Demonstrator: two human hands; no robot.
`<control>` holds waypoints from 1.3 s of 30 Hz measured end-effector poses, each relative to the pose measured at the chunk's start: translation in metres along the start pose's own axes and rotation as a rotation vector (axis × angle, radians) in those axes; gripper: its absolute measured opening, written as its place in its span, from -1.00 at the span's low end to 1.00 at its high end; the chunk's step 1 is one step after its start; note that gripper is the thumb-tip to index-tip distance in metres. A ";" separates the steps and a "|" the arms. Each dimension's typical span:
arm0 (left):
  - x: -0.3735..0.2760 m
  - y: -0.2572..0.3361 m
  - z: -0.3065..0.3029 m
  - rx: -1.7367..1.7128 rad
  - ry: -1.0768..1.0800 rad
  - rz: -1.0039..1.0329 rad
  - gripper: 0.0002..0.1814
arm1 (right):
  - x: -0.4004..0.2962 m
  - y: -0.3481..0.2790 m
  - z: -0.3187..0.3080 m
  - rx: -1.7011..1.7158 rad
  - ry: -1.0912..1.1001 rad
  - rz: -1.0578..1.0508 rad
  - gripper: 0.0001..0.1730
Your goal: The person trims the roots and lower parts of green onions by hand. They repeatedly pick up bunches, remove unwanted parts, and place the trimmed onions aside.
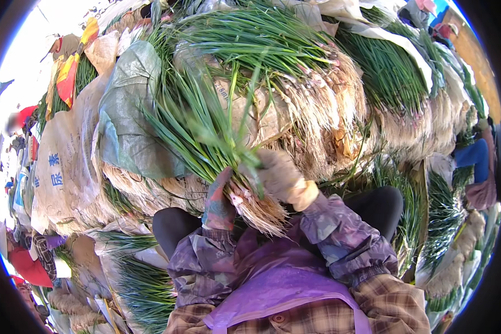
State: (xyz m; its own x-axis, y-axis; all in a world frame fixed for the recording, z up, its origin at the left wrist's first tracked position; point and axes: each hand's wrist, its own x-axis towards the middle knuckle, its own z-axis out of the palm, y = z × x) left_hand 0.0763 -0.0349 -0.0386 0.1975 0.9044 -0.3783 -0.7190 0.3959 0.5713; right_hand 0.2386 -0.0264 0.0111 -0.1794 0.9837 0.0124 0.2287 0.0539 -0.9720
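A bunch of green onions (196, 129) with pale roots (263, 211) leans across my lap, leaves pointing up and left. My left hand (220, 200), in a patterned glove, grips the bunch near its bulbs. On the other side my right hand (282, 177), in a tan glove, is blurred against the stems, partly behind a smeared green leaf. Whether its fingers close on anything is unclear. Beyond my hands, a large heap of green onions (259, 41) lies on woven sacking, its roots (317, 100) hanging toward me.
A grey-green sheet (133, 117) and a printed woven sack (71, 163) cover heaps at the left. More green onions (388, 71) lie at the upper right, others (142, 284) at the lower left. Other people sit around, one in red (29, 263) at the left edge.
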 end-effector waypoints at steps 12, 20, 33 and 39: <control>-0.018 0.005 0.015 0.142 0.087 -0.111 -0.71 | 0.013 0.032 0.002 0.559 0.231 0.402 -0.60; -0.014 0.007 -0.014 0.250 0.030 -0.103 -0.60 | 0.004 0.024 -0.041 1.089 0.411 0.082 -0.73; -0.018 -0.002 -0.012 0.107 0.061 -0.090 -0.72 | 0.016 0.047 0.003 0.598 0.193 0.370 -0.78; -0.029 -0.001 -0.015 -0.069 -0.046 -0.130 -0.55 | 0.014 0.033 -0.005 0.451 0.091 0.260 -0.72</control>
State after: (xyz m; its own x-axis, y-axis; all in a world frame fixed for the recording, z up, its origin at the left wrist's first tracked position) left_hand 0.0616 -0.0641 -0.0390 0.3212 0.8533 -0.4106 -0.7293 0.4995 0.4675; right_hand 0.2482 -0.0100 -0.0196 -0.0830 0.9668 -0.2419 -0.1838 -0.2534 -0.9497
